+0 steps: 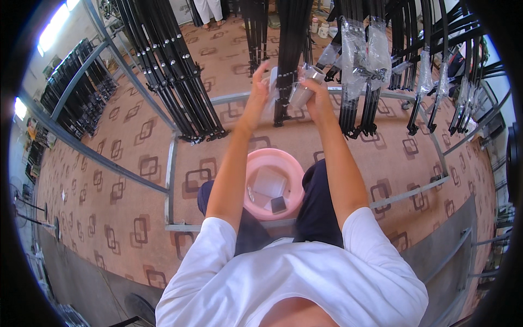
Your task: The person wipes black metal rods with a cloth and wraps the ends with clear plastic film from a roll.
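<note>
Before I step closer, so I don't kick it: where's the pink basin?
In the head view, the basin is just below and slightly right of centre, between the person's knees.

Left hand [259, 91] a blur beside the black rods [290, 43]! Up top, the edge crops a person in white trousers [208, 10], and that pale sliver [250, 194] in the pink basin [297, 180] is too small to identify.
</note>
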Tool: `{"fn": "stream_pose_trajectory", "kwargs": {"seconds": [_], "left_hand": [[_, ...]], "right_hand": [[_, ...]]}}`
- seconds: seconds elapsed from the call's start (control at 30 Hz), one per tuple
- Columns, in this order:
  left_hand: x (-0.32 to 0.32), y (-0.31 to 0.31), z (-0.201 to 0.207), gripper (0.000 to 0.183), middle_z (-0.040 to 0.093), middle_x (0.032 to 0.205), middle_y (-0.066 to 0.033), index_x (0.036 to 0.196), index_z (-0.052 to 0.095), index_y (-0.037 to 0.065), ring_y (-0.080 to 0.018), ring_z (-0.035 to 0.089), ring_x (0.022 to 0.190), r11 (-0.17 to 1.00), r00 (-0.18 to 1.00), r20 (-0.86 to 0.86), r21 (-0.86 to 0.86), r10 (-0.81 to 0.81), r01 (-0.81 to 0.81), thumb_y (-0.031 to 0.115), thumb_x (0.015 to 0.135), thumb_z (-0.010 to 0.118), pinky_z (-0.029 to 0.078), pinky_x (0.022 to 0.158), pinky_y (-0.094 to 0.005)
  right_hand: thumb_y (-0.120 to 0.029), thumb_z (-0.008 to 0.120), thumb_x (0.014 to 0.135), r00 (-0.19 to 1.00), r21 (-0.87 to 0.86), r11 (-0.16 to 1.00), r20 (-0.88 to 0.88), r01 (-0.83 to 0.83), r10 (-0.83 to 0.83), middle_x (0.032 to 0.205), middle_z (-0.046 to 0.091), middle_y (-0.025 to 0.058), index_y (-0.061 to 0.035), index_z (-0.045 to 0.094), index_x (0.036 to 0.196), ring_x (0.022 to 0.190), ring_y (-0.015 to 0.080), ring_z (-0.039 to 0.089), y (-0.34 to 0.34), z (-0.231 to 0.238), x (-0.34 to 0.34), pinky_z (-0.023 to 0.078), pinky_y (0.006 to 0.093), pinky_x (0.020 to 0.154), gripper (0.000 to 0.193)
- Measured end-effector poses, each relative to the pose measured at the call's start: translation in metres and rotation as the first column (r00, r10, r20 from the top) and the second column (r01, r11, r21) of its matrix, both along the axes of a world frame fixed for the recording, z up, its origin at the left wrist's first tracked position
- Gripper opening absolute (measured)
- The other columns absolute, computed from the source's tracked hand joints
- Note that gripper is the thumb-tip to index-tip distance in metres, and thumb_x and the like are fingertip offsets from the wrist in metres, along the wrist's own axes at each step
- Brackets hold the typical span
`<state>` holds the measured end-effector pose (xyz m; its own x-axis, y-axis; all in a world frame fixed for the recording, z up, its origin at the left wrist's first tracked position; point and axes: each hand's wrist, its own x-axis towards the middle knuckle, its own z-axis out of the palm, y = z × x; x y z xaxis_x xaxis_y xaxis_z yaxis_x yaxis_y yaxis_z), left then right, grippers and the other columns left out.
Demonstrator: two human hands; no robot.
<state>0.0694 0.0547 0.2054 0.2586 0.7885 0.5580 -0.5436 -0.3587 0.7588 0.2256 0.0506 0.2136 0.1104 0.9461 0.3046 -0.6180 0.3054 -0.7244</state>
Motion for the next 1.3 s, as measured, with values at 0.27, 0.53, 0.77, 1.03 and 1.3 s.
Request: {"fn": "stream_pose_trajectory", "kwargs": {"seconds": [0.27, 0.53, 0.77, 1.03, 1.3], "left_hand": [[-0.001, 0.009, -0.020, 0.039, 0.049, 0.111, -0.0039, 0.122, 0.040, 0.004, -0.0090, 0.044, 0.100, 0.981, 0.958, -0.213, 0.034, 0.193, -0.190, 0.021, 0.087, 0.047, 0.034, 0.084, -0.0204], [-0.011, 0.019, -0.018, 0.027, 0.048, 0.091, 0.0007, 0.109, 0.040, 0.006, -0.0072, 0.045, 0.083, 0.990, 0.972, -0.208, 0.118, 0.106, -0.083, 0.012, 0.084, 0.050, 0.037, 0.075, -0.0207], [-0.014, 0.015, -0.016, 0.034, 0.048, 0.091, -0.0048, 0.107, 0.037, 0.005, -0.0114, 0.044, 0.087, 0.937, 0.907, -0.253, 0.181, 0.338, -0.299, -0.001, 0.078, 0.053, 0.036, 0.079, -0.0233], [-0.006, 0.001, -0.029, 0.036, 0.045, 0.099, -0.0062, 0.105, 0.037, 0.005, -0.0134, 0.044, 0.091, 0.744, 0.794, -0.028, 0.370, 0.607, -0.556, -0.007, 0.075, 0.050, 0.035, 0.081, -0.0251], [-0.021, -0.026, -0.007, 0.014, 0.046, 0.094, -0.0018, 0.090, 0.044, 0.007, -0.0093, 0.040, 0.089, 0.961, 0.974, -0.013, 0.165, 0.225, -0.220, 0.009, 0.080, 0.052, 0.033, 0.078, -0.0223]], "right_hand": [[-0.007, 0.055, 0.066, 1.000, 0.082, 0.997, -0.019, -0.005, 0.007, 0.107, 0.053, 0.0104, 0.0046, 0.046, 0.110, 0.103, 0.0200, 0.047, -0.012, -0.003, -0.011, 0.034, 0.0301, 0.090, 0.047], [-0.001, 0.060, 0.060, 0.994, 0.077, 0.991, -0.034, 0.108, -0.105, 0.084, 0.056, 0.0057, 0.0018, 0.053, 0.095, 0.078, 0.0137, 0.053, -0.026, -0.024, -0.039, 0.041, 0.0237, 0.072, 0.036], [-0.003, 0.065, 0.059, 0.970, 0.073, 0.984, 0.169, 0.163, -0.173, 0.086, 0.054, 0.0062, 0.0004, 0.055, 0.088, 0.078, 0.0127, 0.052, -0.036, -0.016, -0.050, 0.041, 0.0251, 0.072, 0.031], [-0.011, 0.070, 0.062, 0.407, 0.623, 0.649, 0.506, 0.437, -0.760, 0.080, 0.050, 0.0064, 0.0003, 0.055, 0.081, 0.074, 0.0191, 0.052, -0.025, 0.011, -0.072, 0.042, 0.0293, 0.070, 0.027], [-0.019, 0.071, 0.058, 0.439, 0.414, 0.732, 0.603, 0.541, -0.666, 0.085, 0.050, 0.0126, -0.0021, 0.056, 0.081, 0.085, 0.0302, 0.046, -0.031, 0.020, -0.081, 0.038, 0.0382, 0.075, 0.032]]}}
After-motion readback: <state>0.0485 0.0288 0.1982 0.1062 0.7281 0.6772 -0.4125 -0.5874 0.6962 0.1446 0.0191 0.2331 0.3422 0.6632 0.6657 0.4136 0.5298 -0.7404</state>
